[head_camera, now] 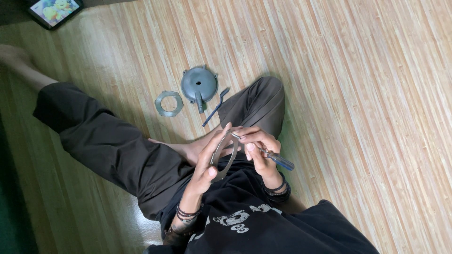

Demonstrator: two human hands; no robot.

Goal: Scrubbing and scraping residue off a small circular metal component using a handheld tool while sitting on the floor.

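Wooden floor (329,70): one gasket ring (169,103), one round cover (199,84), one wrench (215,107).

Bright cartoon-lit screen (54,10), floor's top-left corner

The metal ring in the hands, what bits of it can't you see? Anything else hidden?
Head view only:
- Ring: its left side is hidden behind the left hand.
- Screwdriver: the right hand covers most of the shaft; the tip is too small to tell its type.
- Tablet: cut off by the top edge.
- Grey cover on the floor: its underside faces down, unseen.
- Small bent tool: too small to identify.
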